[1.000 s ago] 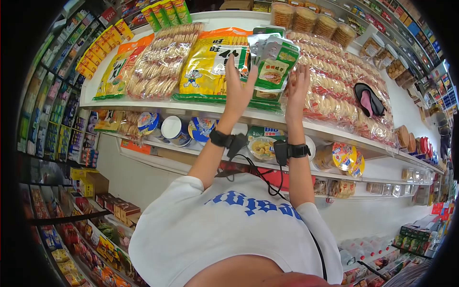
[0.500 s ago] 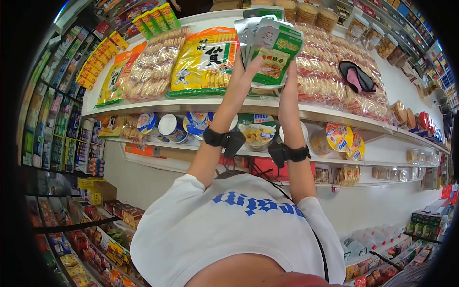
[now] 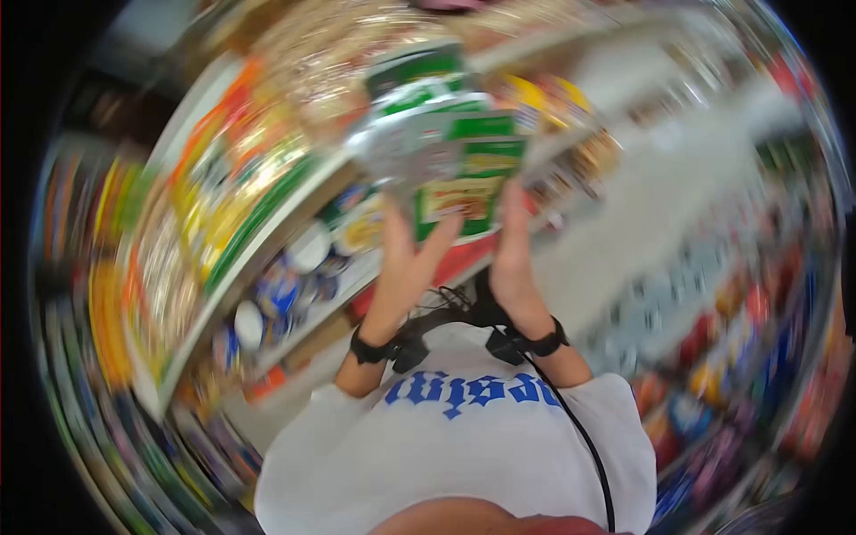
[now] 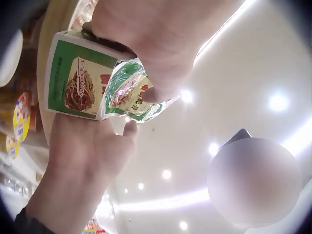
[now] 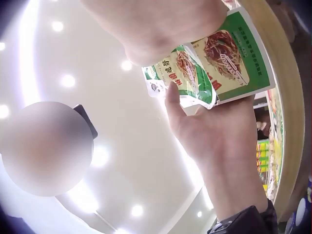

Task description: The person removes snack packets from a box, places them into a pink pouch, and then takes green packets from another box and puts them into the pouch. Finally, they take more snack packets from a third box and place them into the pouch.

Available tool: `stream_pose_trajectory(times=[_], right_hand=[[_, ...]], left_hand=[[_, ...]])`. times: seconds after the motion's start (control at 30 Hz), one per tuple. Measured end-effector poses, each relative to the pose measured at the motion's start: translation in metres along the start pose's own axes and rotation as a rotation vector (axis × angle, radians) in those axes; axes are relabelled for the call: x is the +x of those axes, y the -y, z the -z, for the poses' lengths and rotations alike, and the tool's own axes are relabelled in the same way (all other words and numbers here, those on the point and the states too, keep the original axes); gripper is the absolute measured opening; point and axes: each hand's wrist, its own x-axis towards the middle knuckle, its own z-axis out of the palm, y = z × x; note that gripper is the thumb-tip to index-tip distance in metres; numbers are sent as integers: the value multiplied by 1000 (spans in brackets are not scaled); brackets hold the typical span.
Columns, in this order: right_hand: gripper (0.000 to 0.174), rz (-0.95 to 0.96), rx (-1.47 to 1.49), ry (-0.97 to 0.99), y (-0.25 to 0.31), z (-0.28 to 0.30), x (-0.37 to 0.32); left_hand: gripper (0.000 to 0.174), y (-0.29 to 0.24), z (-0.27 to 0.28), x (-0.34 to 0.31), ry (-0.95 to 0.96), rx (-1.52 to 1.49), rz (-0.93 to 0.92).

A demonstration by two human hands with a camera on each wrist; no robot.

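Observation:
Several green-and-silver snack packets (image 3: 468, 178) are held between both hands in front of the chest, fanned out and blurred in the head view. My left hand (image 3: 408, 263) grips their left side, its thumb over the front. On the right side my right hand (image 3: 514, 267) supports them. The left wrist view shows the left hand (image 4: 151, 44) above the packets (image 4: 80, 83) and the right hand (image 4: 90, 151) below, its fingers hidden behind them. In the right wrist view, the left thumb lies against a packet (image 5: 187, 73), with the right hand (image 5: 170, 29) closest to the camera.
A white shelf (image 3: 214, 299) with yellow snack bags (image 3: 232, 187) and tubs (image 3: 308, 248) runs diagonally at left, behind the hands. Blurred goods (image 3: 713, 357) fill the right side. Dark wrist straps with a cable (image 3: 580, 428) are on the arms.
The head view has swung round, so the shelf now slants. Both hands have come in nearer the body with the packets, which are more spread out than before.

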Motion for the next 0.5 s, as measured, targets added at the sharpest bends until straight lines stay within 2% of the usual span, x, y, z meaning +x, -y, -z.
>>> stream_pose_trajectory(times=[0.03,0.07,0.1,0.17,0.23,0.37,0.5], right_hand=[[62,45,-92,-98,4,8,-14],[63,82,-190,-202,7,18,-28],[64,107,-288,-308,12,29,-43],[67,118,-259,-484,21,52,-66],[68,147,-166,-599,22,77,-97],[69,187,-281,-856,39,124,-146],[71,234,-333,-1007,55,195,-171]], left_hand=[[73,11,-7,-4,69,48,-3],[68,24,-11,-4,188,53,171],[74,12,-32,-11,216,-127,227],[65,29,-64,-22,299,-161,187],[64,16,-98,-38,432,-149,252],[59,24,-166,-61,691,-165,181],[61,14,-254,-74,869,-123,161]])
